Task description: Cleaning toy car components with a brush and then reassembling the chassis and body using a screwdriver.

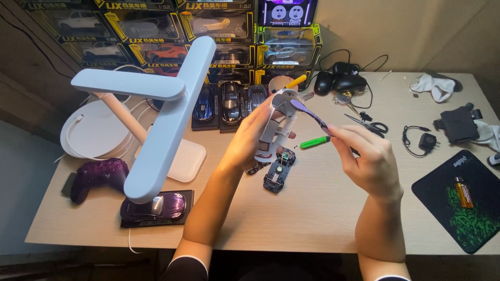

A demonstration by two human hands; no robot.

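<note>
White car shell, purple gamepad, green-blk mat.

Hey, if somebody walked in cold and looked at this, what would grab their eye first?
Probably the big white desk lamp looming at the left. Next, at centre, the left hand holding up a white toy car body while the right hand pulls at its purple piece. Boxed model cars are stacked along the back wall.

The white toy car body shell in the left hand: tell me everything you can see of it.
The white toy car body shell looks like thin plastic, with a dark purple window strip along its upper edge and a small red patch low down. It is held upright above the table, hollow underside toward the camera. The left hand grips its side; the right hand pinches the purple strip's tip.
</note>
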